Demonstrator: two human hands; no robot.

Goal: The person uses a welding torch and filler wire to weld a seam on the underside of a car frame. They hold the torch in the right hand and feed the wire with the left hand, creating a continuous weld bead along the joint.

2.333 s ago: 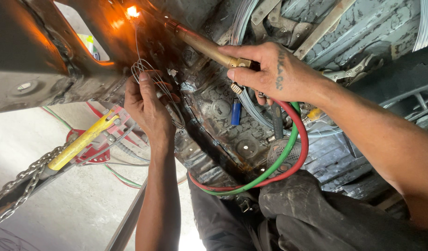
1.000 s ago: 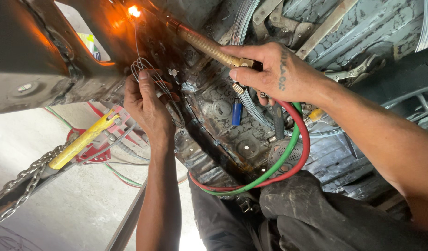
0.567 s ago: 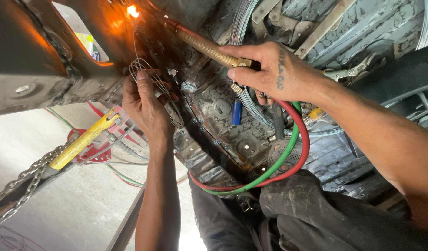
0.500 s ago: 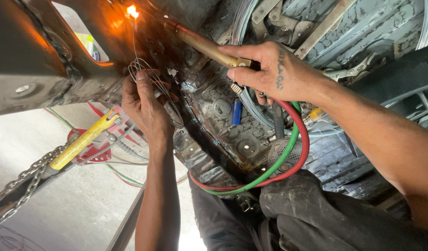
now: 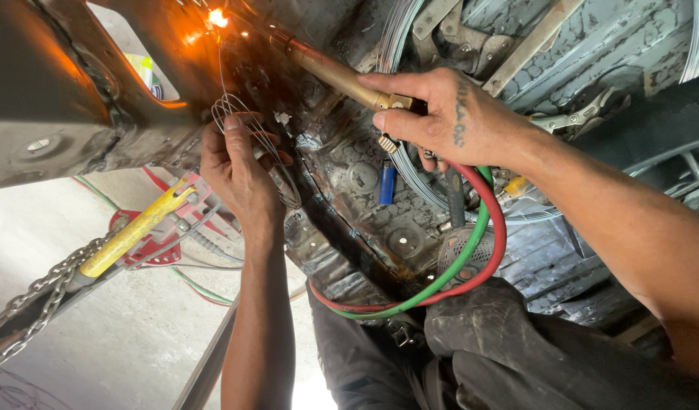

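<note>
My right hand grips the brass handle of a gas torch that points up and left. Its flame glows orange against the dark metal panel at the top left. A red hose and a green hose loop down from the torch handle. My left hand holds a loose coil of thin wire, with one strand rising to the flame. The hands are apart, the left lower and to the left of the right.
A rusty, scorched metal floor pan fills the middle. A blue lighter lies on it. A yellow-handled tool and a chain hang at the lower left. Locking pliers lie at the right. Dark trousers are below.
Almost nothing has moved. The flame stays at the same spot on the panel, and both hands keep their grips with only slight shifts.
</note>
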